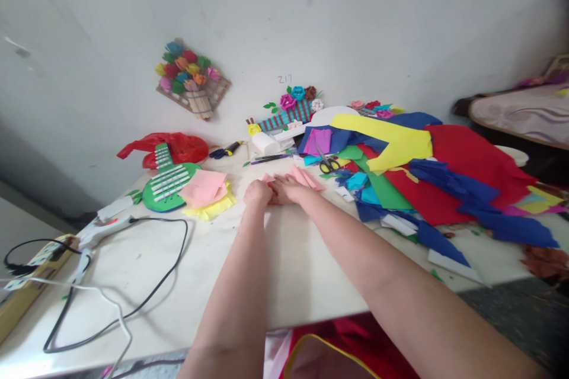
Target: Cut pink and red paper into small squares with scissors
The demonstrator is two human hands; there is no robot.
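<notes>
My left hand (258, 192) is closed, fingers curled, at the middle of the white table (288, 266). Pink paper (306, 178) shows between my hands and beyond them, and the left fingers seem to grip its near part. Pressed against the left one, my right hand (287, 189) lies rather flat over the same paper with its fingers stretched out. The fingertips where both hands meet are partly hidden. To the left, a stack of pink sheets (204, 187) rests on yellow paper (213, 207). Scissors (328, 161) with black and yellow handles lie beyond my right hand.
A green guitar-shaped craft (171, 183) and a glue gun (109, 230) with looping black cable are at left. Coloured paper scraps (427, 174) pile up at right. Pens (269, 158), pliers (226, 150) and paper flowers (296, 100) sit near the wall.
</notes>
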